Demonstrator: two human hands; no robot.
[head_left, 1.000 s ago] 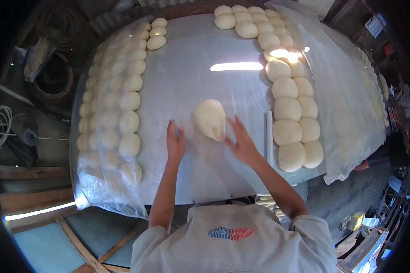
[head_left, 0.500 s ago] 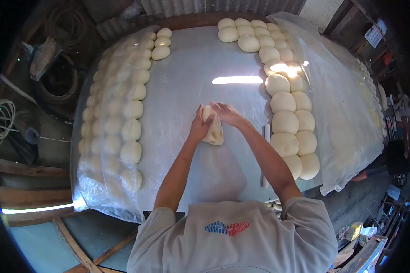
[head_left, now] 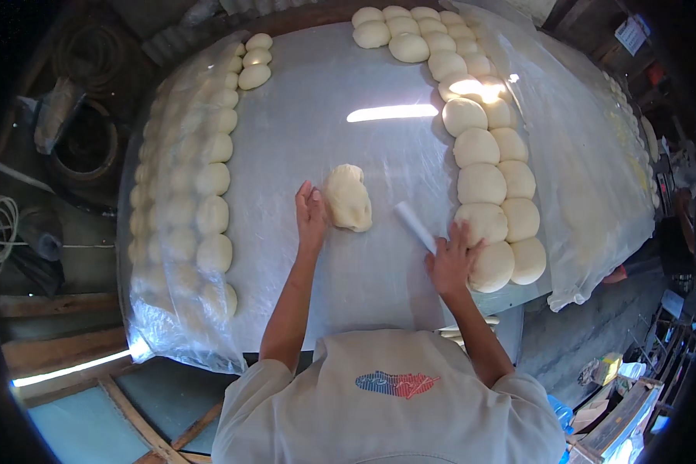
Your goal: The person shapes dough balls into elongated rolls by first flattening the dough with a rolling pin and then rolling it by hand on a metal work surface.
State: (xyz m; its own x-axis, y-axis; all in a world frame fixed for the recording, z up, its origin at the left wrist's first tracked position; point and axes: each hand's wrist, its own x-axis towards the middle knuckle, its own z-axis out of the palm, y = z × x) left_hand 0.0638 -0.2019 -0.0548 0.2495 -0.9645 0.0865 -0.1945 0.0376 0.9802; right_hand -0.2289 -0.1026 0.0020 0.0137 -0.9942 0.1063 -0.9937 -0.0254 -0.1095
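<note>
A folded, oblong piece of dough [head_left: 349,198] lies on the smooth grey tabletop in front of me. My left hand [head_left: 311,219] is just left of it, fingers loosely extended and holding nothing. Toward the near right, my right hand [head_left: 451,264] has hold of a slim white rolling pin [head_left: 415,225], which slants out to the upper left toward the dough. Its far end stops short of the dough, and its near end is hidden under the hand. The right fingertips reach up against the round dough balls [head_left: 482,223] beside it.
Rows of dough balls line the table's right side, with clear plastic sheeting [head_left: 580,170] beyond them. At left, more dough balls lie under another plastic sheet [head_left: 179,255]. Coiled hose [head_left: 4,224] hangs on the far left. A wooden frame [head_left: 135,417] stands at the lower left.
Both hands have left the dough, which now lies wider on the table. My right hand moved right and near, taking the rolling pin and tilting it leftward. My left hand shifted slightly left.
</note>
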